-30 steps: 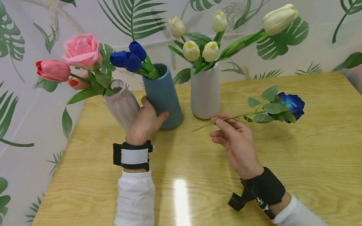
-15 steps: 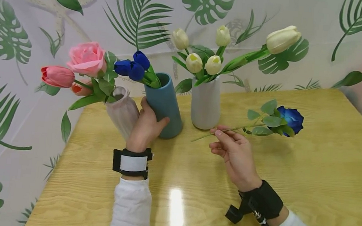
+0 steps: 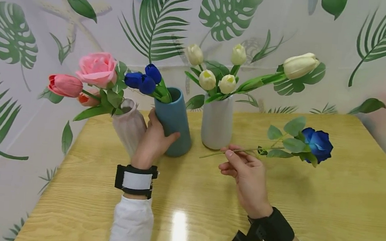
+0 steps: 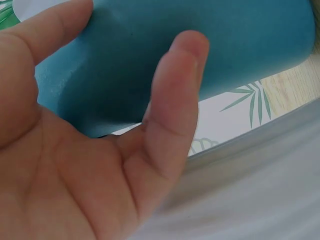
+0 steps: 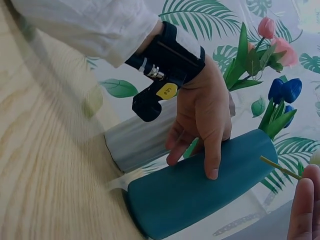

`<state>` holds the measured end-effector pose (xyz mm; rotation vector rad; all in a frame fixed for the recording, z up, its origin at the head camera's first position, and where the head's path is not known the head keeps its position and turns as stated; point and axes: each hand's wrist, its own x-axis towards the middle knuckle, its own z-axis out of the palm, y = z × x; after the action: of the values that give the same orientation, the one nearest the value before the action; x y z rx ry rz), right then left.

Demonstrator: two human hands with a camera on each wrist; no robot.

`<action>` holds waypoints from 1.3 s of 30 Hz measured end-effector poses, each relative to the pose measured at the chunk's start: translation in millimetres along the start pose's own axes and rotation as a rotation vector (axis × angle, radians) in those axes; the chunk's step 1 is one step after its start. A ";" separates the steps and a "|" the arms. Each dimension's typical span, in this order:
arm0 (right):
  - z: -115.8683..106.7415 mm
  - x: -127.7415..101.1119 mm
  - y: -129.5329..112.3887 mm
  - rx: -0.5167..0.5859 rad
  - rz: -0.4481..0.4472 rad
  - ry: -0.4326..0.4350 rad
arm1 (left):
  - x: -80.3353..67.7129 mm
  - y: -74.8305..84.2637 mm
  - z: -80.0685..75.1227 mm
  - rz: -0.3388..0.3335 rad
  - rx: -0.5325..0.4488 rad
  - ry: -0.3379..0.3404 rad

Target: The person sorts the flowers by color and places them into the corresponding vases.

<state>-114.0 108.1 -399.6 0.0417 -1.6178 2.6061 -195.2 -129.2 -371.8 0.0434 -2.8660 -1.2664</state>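
Observation:
My left hand (image 3: 156, 137) grips the lower body of a blue vase (image 3: 175, 123), which leans to the left on the wooden table (image 3: 326, 208); blue tulips (image 3: 146, 80) stick out of its mouth. The left wrist view shows my thumb (image 4: 175, 95) pressed on the blue vase (image 4: 210, 45). My right hand (image 3: 229, 152) pinches the thin stem (image 3: 249, 150) of a blue rose (image 3: 319, 145), held roughly level above the table, right of the white vase. In the right wrist view the stem's end (image 5: 280, 167) hangs beside the blue vase (image 5: 200, 195).
A white vase (image 3: 216, 124) with white tulips (image 3: 299, 64) stands behind my right hand. A pale ribbed vase (image 3: 129, 127) with a pink rose (image 3: 97, 68) and pink tulips leans left of the blue vase. A leaf-print backdrop (image 3: 24, 121) runs along the table's far and left edges.
The head view has tilted upward. My right hand has levelled the rose stem slightly, the flower drifting right. My left hand keeps its grip on the blue vase.

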 end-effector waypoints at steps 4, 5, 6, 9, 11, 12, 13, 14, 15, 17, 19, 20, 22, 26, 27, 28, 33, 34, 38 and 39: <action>3.3 -2.4 -0.3 -0.051 -0.108 0.020 | 0.2 0.1 0.9 -0.002 -0.003 -0.006; 4.2 -2.8 -0.6 -0.069 -0.134 0.017 | -0.1 0.3 0.7 -0.003 -0.008 -0.007; 5.1 -3.3 -0.9 -0.090 -0.159 0.011 | -0.1 0.3 0.6 -0.002 -0.012 -0.006; 7.2 -4.8 -1.4 -0.143 -0.220 -0.010 | -0.3 0.1 -0.1 0.006 -0.022 -0.007; 9.2 -5.8 -1.0 -0.162 -0.255 -0.019 | -0.7 -0.7 -0.8 0.007 -0.020 -0.010; 10.1 -6.3 -0.7 -0.163 -0.272 -0.020 | -0.7 -1.1 -1.1 0.007 -0.017 -0.011; 11.1 -6.6 -0.5 -0.160 -0.288 -0.021 | -0.8 -1.5 -1.3 0.007 -0.014 -0.012; 11.8 -6.8 -0.2 -0.155 -0.304 -0.023 | -0.9 -1.7 -1.5 0.007 -0.013 -0.013; 12.6 -6.9 -0.1 -0.150 -0.322 -0.024 | -1.0 -1.9 -1.6 0.006 -0.009 -0.014; 13.7 -6.9 0.5 -0.143 -0.358 -0.032 | -1.2 -2.3 -2.0 0.007 -0.007 -0.014; 14.6 -6.7 0.9 -0.141 -0.392 -0.041 | -0.9 -2.6 -2.4 0.014 -0.005 -0.014; 14.8 -6.4 1.1 -0.138 -0.413 -0.050 | -0.8 -2.6 -2.6 0.018 -0.001 -0.014; 15.2 -5.4 1.0 -0.133 -0.446 -0.066 | -0.2 -2.3 -3.1 0.030 0.001 -0.010; 17.1 -4.9 2.2 -0.129 -0.485 -0.087 | -0.2 -2.5 -5.4 0.037 0.015 -0.008; 17.7 -5.1 2.9 -0.135 -0.486 -0.083 | -0.3 -3.0 -6.1 0.036 0.018 -0.009; 18.2 -5.3 3.4 -0.141 -0.485 -0.078 | -0.6 -3.2 -6.6 0.030 0.021 -0.011; 17.5 -5.7 3.5 -0.168 -0.479 -0.058 | -0.2 -3.3 -5.2 0.015 0.020 -0.019; 17.1 -5.6 3.2 -0.168 -0.478 -0.060 | 0.0 -3.1 -4.7 0.014 0.015 -0.019; 16.8 -2.6 2.0 -0.140 -0.515 -0.085 | 1.8 -2.2 -3.2 0.014 0.002 -0.009; 16.9 -1.7 1.7 -0.135 -0.526 -0.092 | 2.2 -2.1 -2.9 0.016 0.002 -0.006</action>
<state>-112.7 92.1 -393.7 0.5103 -1.5437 2.1193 -197.3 -132.8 -371.3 0.0168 -2.8673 -1.2630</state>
